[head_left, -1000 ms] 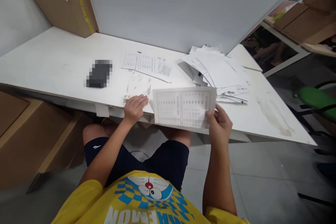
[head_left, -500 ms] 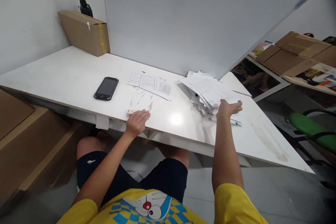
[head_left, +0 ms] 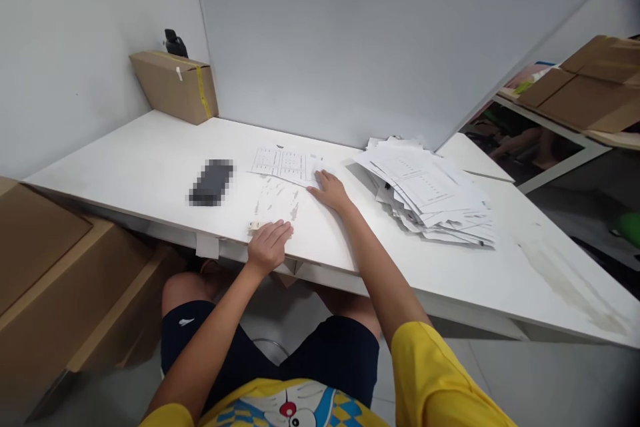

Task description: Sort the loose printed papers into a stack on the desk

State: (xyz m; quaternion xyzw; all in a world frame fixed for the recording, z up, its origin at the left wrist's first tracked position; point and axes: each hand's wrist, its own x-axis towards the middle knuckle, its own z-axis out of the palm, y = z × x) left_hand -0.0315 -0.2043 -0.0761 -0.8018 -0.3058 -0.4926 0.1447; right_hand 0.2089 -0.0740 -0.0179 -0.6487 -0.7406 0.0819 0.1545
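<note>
Two hands [head_left: 270,245] [head_left: 331,191], one paper stack [head_left: 430,190]

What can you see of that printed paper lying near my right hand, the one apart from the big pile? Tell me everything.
The printed paper is white and thin-looking, a wide strip with dark grid-like blocks of print too small to read. It lies roughly flat and slightly askew on the white table, left of the pile. The fingers of your right hand are at its right end, hiding part of it; whether they pinch it isn't clear.

Head-worn view, facing forward and down, close above table [head_left: 165,173]
</note>
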